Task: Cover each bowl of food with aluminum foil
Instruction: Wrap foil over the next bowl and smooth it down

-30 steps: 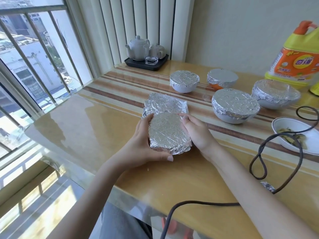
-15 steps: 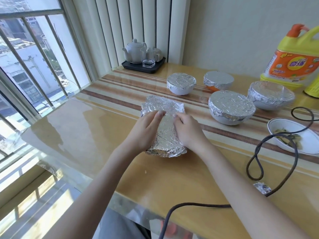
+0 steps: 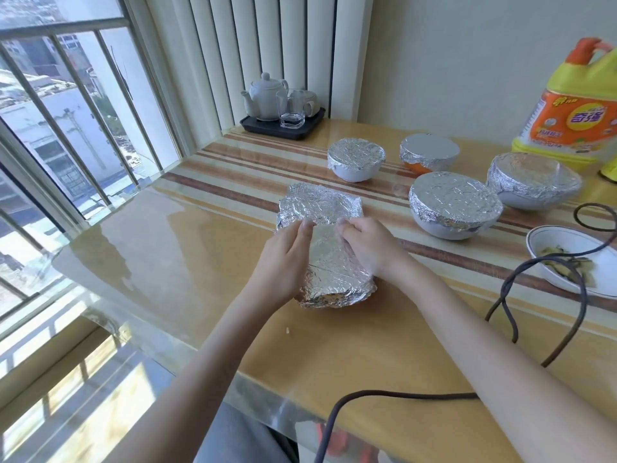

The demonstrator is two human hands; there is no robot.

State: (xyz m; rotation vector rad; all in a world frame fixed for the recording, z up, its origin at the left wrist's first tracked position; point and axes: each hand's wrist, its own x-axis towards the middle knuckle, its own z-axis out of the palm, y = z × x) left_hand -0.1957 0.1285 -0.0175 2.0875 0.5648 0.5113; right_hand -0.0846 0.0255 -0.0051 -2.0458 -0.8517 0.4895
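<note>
Under your left hand (image 3: 283, 259) and right hand (image 3: 365, 243), both pressing flat, the crinkly foil (image 3: 329, 262) wraps the bowl on the glossy striped table (image 3: 187, 262) by the window (image 3: 60, 128).

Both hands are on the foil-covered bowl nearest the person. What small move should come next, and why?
Probably fold the loose far flap of the foil down over the bowl's far rim. The left hand and right hand rest on top, near sides look tucked, yet that flap lies flat on the table.
</note>
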